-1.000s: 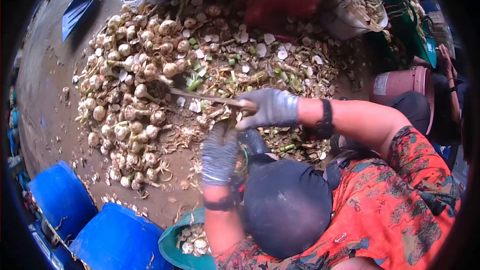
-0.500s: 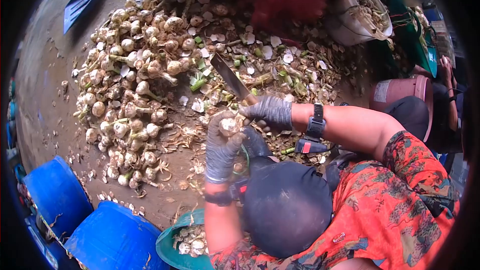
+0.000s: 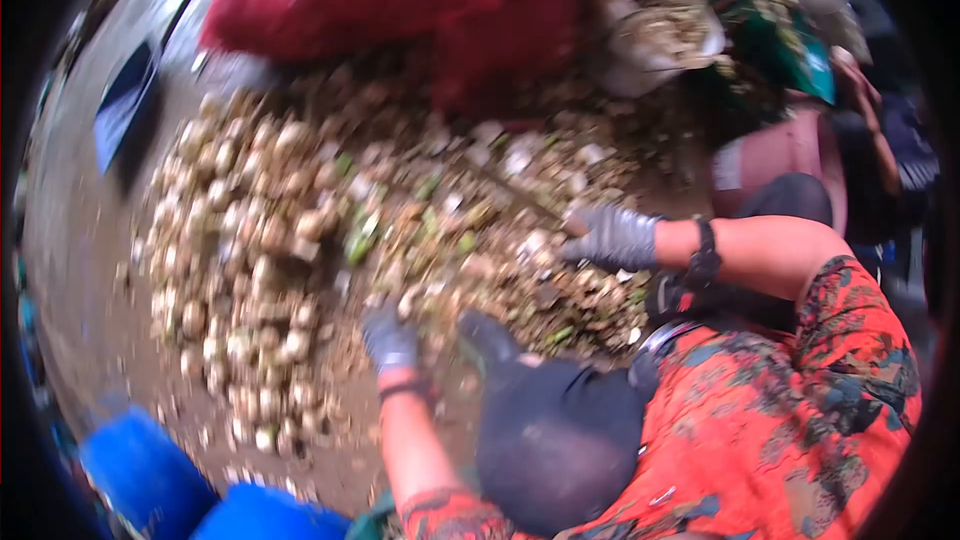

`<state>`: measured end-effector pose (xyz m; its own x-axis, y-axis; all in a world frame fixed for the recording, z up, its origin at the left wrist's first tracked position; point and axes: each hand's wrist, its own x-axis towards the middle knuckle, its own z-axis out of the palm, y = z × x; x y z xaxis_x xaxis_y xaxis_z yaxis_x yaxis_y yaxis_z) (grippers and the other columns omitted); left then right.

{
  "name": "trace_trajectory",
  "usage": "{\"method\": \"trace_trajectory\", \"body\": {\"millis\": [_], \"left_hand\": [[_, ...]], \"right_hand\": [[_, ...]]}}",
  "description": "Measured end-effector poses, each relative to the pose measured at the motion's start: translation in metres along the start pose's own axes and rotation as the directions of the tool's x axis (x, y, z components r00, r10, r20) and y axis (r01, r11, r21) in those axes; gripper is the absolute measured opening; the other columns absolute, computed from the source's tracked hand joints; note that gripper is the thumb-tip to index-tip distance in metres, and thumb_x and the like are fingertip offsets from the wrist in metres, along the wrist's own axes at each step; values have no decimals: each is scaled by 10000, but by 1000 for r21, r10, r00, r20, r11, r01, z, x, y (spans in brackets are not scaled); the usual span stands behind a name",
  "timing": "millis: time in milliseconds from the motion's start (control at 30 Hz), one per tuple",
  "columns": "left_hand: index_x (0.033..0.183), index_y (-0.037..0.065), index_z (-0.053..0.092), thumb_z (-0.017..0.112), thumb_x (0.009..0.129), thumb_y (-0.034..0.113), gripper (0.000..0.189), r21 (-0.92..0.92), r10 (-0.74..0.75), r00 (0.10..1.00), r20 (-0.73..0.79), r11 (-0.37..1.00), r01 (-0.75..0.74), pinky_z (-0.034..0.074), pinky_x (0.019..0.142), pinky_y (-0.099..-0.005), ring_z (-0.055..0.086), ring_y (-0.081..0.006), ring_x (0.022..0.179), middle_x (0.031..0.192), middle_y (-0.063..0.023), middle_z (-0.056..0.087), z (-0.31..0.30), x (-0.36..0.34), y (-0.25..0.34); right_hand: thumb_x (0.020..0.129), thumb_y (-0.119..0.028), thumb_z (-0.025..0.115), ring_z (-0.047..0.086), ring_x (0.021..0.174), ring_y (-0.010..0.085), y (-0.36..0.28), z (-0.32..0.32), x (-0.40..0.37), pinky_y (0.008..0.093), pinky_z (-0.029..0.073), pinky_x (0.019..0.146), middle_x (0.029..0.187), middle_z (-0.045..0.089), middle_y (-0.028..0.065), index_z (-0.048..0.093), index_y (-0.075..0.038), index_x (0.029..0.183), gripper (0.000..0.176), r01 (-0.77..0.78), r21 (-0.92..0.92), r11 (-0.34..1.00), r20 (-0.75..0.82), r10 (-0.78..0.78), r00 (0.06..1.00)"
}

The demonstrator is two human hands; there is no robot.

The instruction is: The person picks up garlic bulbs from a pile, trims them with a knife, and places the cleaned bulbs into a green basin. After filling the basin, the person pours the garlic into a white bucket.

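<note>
Muddy ground (image 3: 90, 270), knobbly garlic heap (image 3: 240, 240); right hand (image 3: 612, 238) fingers (image 3: 585, 245) around thin knife (image 3: 520, 198); left hand (image 3: 390, 338) grip indiscernible.

Motion blur is smearing the whole view: the garlic pile (image 3: 250, 270) is melting into pale blobs and the knife (image 3: 510, 190) is showing as a thin streak. Soft, even daylight is leaving only faint shadows, with no glare. The fisheye lens is bending the edges, and a black ring is closing round them.

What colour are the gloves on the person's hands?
Grey, on left hand and right hand; head view.
</note>
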<state>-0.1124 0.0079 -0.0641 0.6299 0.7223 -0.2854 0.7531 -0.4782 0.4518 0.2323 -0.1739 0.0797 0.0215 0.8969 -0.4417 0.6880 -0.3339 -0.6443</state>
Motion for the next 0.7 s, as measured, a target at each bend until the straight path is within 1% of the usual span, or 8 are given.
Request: {"method": "trace_trajectory", "body": {"millis": [33,67,133,267,300,433,500,700], "left_hand": [[1170,90,660,670,699,57,473,-80,-204,975,90,974,211,424,1021,-460,558,-401,1143,1189,-224,627,-20,6,27],[1207,72,632,652,728,28,482,-263,-119,989,-91,961,91,464,961,-411,600,-317,1084,1147,-160,654,21,11,-16],[1257,47,572,671,767,19,501,-625,-248,967,60,746,230,488,897,-325,588,-192,1009,1129,-80,620,-9,23,17],[1273,68,542,704,788,84,512,-783,-59,969,239,579,228,525,799,-303,577,-160,961,1130,-49,585,-74,75,118],[1278,67,536,725,779,121,536,-785,118,973,200,614,87,538,741,-283,578,-157,931,1134,-47,572,-76,102,133],[1286,56,528,705,801,111,519,-828,419,897,143,546,-123,539,704,-260,609,-130,869,1076,-45,603,-154,156,337],[1423,52,369,762,816,159,731,-904,555,815,166,416,-100,531,834,-295,585,-174,1043,1221,-127,562,-177,163,409],[1485,87,317,732,865,287,772,-811,536,843,-44,473,-344,521,838,-323,538,-191,1109,1435,-165,419,-154,180,385]], "right_hand": [[872,-377,628,608,636,243,4,-5,-11,392,480,563,691,587,132,596,-43,920,339,-96,85,992,13,96,995],[888,-390,612,598,608,216,8,-11,-23,382,479,545,673,577,111,597,-50,921,342,-192,167,967,26,190,981],[911,-393,591,580,560,185,-5,-36,-40,361,477,511,664,583,76,602,-65,941,330,-468,432,771,165,443,881],[942,-384,575,546,495,133,45,-6,-49,295,445,424,685,601,15,560,-90,997,299,-314,634,706,-60,450,891],[948,-365,582,509,453,106,24,-21,-54,274,415,382,701,607,1,554,-115,1006,258,-403,858,318,182,546,818],[918,-471,611,431,407,72,32,-22,-52,232,324,368,544,485,-36,580,-137,911,336,-333,782,528,50,478,877],[900,-486,627,404,371,79,27,-33,-60,240,294,336,532,473,-33,582,-140,899,349,-306,874,377,92,490,867],[952,-309,572,490,465,94,33,-48,-59,277,395,401,704,631,-10,576,-107,914,206,-362,885,291,173,516,839]]}}
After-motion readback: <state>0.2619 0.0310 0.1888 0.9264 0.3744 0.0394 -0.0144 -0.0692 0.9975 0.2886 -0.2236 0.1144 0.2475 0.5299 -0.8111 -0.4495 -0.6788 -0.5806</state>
